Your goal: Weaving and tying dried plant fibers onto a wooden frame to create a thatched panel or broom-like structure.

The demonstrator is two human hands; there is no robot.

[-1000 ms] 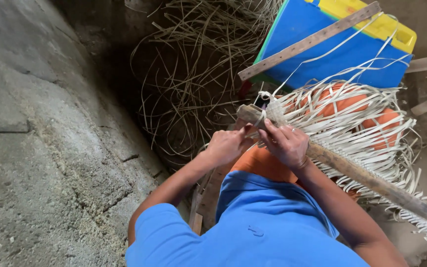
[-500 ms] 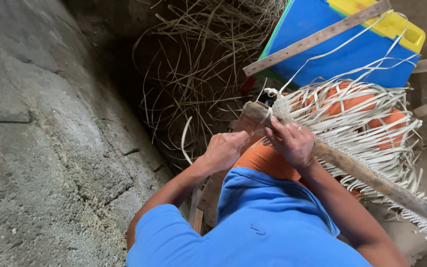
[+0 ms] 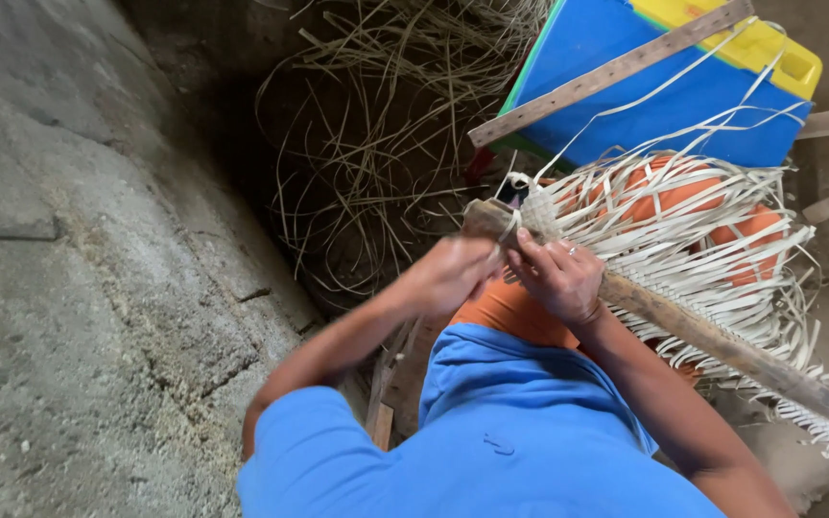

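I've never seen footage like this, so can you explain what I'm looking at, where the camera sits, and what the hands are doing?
The camera sits on the person's head and looks down, so you see their own blue shirt and both arms. The left hand and right hand grip pale flat strips at the end of a long wooden pole. The strips lie woven over something orange. Behind are a blue and yellow plastic box, a wooden slat across it, and a loose strip pile beside a concrete slab.
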